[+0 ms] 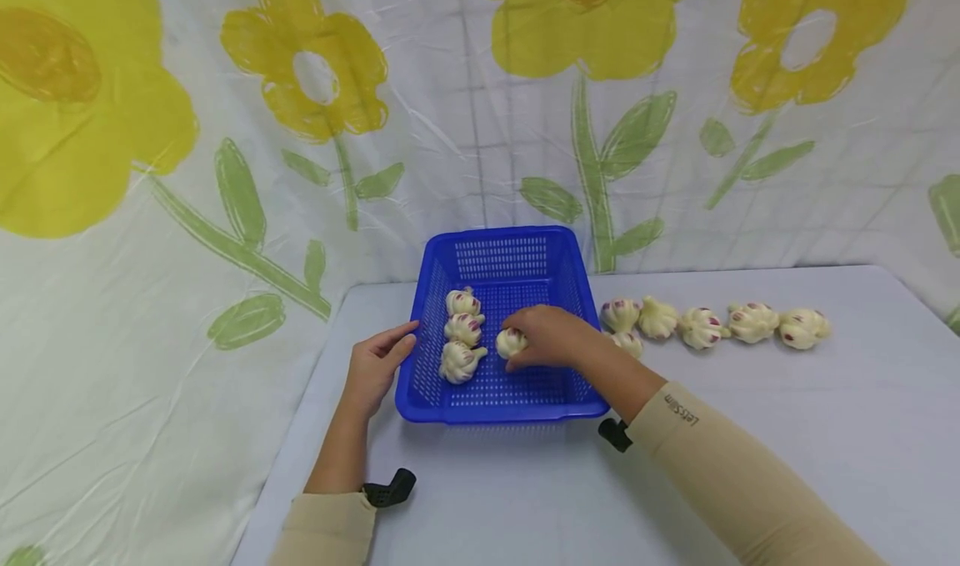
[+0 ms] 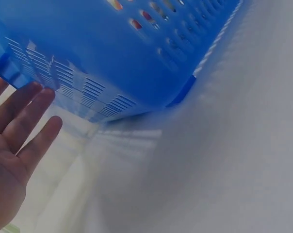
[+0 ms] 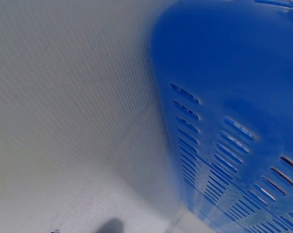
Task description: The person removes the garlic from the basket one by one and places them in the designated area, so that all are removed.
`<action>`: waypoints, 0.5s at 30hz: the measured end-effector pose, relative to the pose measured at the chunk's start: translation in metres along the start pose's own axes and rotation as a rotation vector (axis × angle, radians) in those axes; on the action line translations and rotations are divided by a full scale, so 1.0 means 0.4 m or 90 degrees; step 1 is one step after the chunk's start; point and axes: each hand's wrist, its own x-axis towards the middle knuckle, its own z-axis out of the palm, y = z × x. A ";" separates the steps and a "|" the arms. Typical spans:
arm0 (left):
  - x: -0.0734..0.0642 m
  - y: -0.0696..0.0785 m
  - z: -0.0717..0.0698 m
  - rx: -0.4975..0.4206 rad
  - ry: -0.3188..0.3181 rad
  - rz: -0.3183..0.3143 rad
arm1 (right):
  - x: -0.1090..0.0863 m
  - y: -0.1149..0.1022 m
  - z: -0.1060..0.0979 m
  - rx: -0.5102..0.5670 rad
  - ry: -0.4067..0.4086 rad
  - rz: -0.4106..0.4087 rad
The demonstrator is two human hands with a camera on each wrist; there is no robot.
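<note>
A blue slotted plastic basket (image 1: pixel 502 412) stands on the white table. Inside it, along its left side, lie three garlic bulbs (image 1: pixel 459 362) in a column. My right hand (image 1: pixel 551 337) reaches over the basket's right rim and grips another garlic bulb (image 1: pixel 512 343) low inside, right of that column. At the left rim my left hand (image 1: pixel 373 368) touches the basket; in the left wrist view its fingers (image 2: pixel 27 111) are extended against the slotted wall (image 2: pixel 73 82). The right wrist view shows only the basket's outer wall (image 3: pixel 224 121), with the right hand out of sight.
Right of the basket, several more garlic bulbs (image 1: pixel 702 328) lie in a row on the white tabletop (image 1: pixel 750 416). One bulb (image 1: pixel 628 343) is partly behind my right forearm. A white curtain with yellow flowers (image 1: pixel 420 91) hangs behind the table.
</note>
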 end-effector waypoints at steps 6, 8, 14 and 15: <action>0.001 -0.001 0.003 -0.024 0.002 -0.018 | 0.001 0.000 -0.002 -0.002 0.000 -0.001; 0.000 0.000 0.003 -0.039 0.002 -0.026 | 0.001 -0.001 -0.002 -0.004 -0.001 0.001; 0.000 0.002 0.003 -0.107 0.003 -0.049 | 0.002 0.000 0.000 -0.002 0.002 0.008; 0.000 0.002 0.004 -0.116 0.005 -0.054 | 0.002 0.000 0.001 -0.002 0.002 0.008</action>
